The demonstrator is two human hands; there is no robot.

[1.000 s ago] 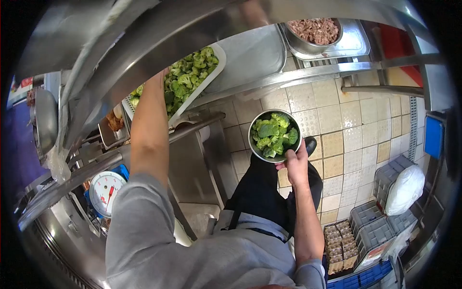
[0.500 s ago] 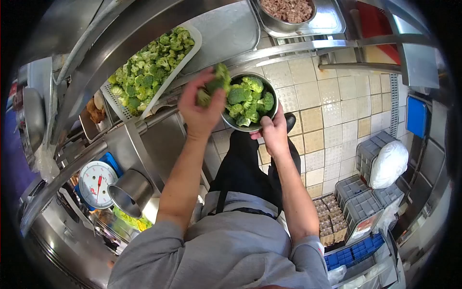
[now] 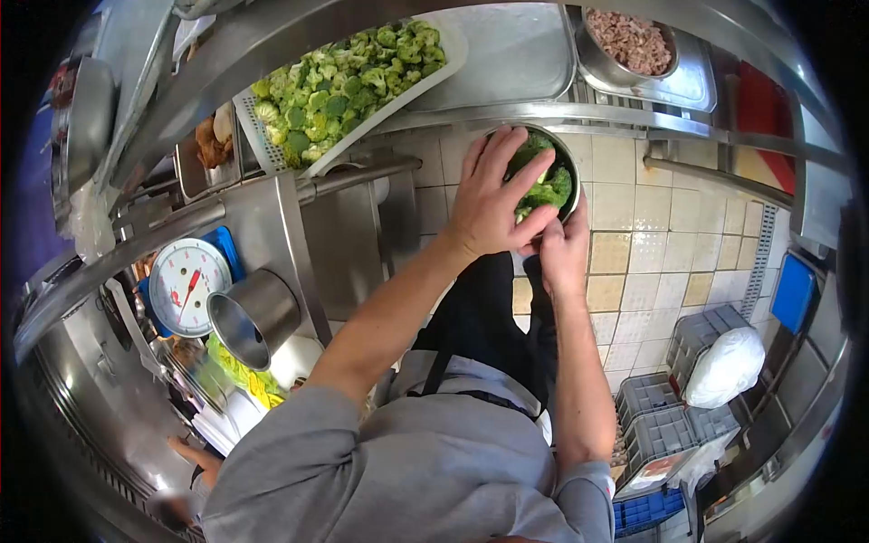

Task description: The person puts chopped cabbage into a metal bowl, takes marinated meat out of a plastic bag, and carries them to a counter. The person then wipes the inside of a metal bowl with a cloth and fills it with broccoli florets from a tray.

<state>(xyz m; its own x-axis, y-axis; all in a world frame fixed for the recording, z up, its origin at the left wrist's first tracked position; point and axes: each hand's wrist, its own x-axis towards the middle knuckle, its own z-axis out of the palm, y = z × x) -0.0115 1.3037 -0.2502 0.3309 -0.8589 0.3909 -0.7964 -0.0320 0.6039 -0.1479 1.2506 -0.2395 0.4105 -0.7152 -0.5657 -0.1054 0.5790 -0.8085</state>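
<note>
My right hand [image 3: 563, 258] grips a round metal bowl [image 3: 577, 176] by its near right rim, over the tiled floor. Green broccoli florets [image 3: 550, 192] fill the bowl. My left hand [image 3: 498, 195] lies across the bowl's left side with fingers spread, touching the florets and hiding part of them. Under its palm I cannot see whether anything is held. Beyond and to the left, a white perforated basket [image 3: 380, 127] holds many more florets [image 3: 353, 81].
A metal tray [image 3: 516, 54] and a bowl of chopped meat [image 3: 634, 41] stand along the far counter. At left are a dial scale [image 3: 188, 285] and a steel pot [image 3: 253, 317]. Grey crates [image 3: 652, 421] stack at right. Part of another person [image 3: 204, 466] shows at lower left.
My left hand, which held broccoli florets beside the bowl, has come down onto the bowl with its fingers spread. In view, the bowl and right hand have shifted to the right.
</note>
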